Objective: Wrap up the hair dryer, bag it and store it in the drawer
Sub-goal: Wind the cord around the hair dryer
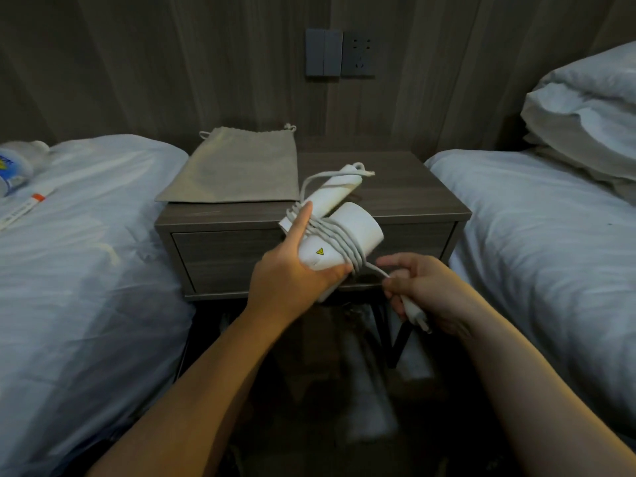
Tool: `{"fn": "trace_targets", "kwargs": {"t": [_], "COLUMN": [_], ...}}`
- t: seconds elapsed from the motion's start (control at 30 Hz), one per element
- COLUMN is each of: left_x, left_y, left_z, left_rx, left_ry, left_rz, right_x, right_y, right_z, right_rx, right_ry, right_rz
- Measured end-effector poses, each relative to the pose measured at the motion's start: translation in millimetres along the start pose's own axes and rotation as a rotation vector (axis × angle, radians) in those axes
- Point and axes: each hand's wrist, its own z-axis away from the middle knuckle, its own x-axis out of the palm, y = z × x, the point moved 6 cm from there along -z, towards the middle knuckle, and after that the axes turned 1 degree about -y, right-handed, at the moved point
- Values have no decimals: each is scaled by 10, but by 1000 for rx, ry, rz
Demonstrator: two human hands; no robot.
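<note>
- Left hand clamps the white hair dryer, held in the air just in front of the nightstand; thumb stretched along the barrel, fingers curled under it.
- Grey cord wound in several turns around the dryer's body; a loose loop runs up past the folded handle, which points away toward the wall.
- Small yellow warning sticker visible on the barrel near the left thumb.
- Right hand closed on the free end of the cord, gripping near the plug; plug prongs stick out below the fingers. A short stretch of cord runs taut from the coils to this hand.
- Grey drawstring bag lies flat on the left part of the worktop, apart from the dryer, its mouth toward the wall.
- Drawer in the nightstand front sits closed.
- Beds with white sheets on both sides; pillows stacked on the right one.
- Wall switch and socket above the nightstand.
</note>
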Motion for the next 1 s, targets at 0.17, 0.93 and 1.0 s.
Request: {"fn": "trace_targets", "kwargs": {"t": [0.17,0.93,1.0], "left_x": [-33,103,129], "left_y": [64,64,64], "left_z": [2,21,35], "left_rx": [53,38,27], "left_ry": [-12,-328,-374], "left_rz": [-98,-200,-203], "right_x": [21,-31,43], "right_y": [-112,-467,-481], "right_z": [42,268,295], "right_rx": [-81,-355,-349], "right_ry": [-75,-51,-124], "right_rz": [-82,412,467]}}
